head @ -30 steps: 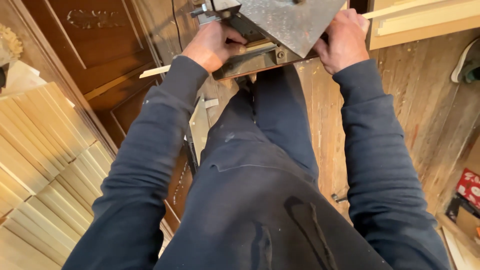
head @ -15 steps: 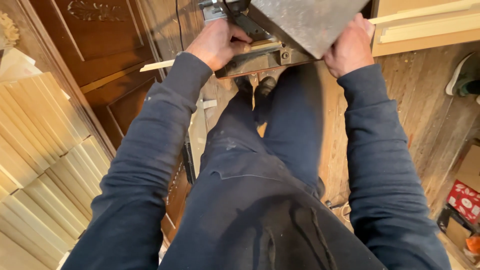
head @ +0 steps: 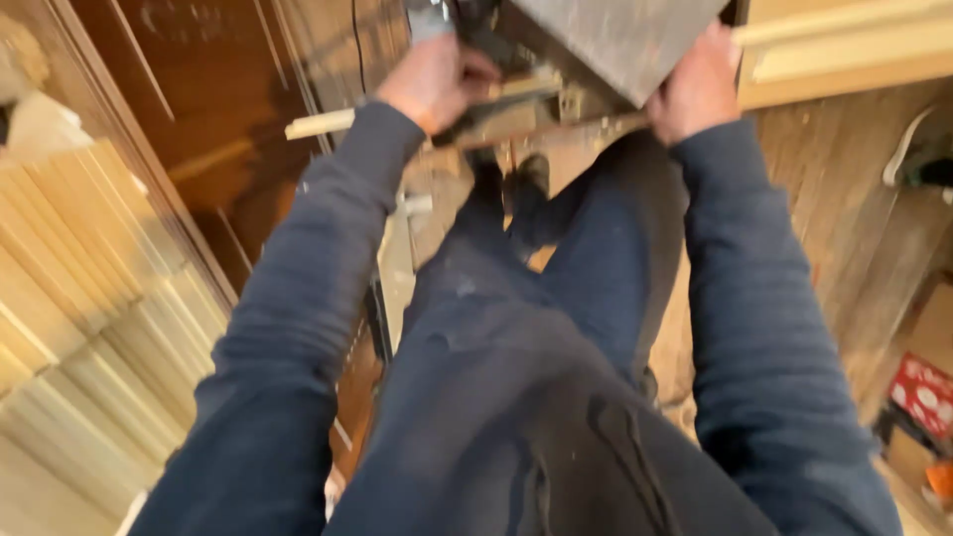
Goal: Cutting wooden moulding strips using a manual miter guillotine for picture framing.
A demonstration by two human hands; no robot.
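Wooden strip (head: 328, 121): lay far, across the machine's edge, pale end jutting left.
Left hand (head: 429, 81): fingers curled shut on the strip.
Right hand (head: 695, 89): fingers wrapped over the machine's right edge; grip blurred.
Grey metal machine (head: 615, 40): far centre, between both hands.
Stacked pale boards (head: 79, 298): left.
Plank floor (head: 854, 218): right.

Single head camera, looking steeply down, close over the lap.
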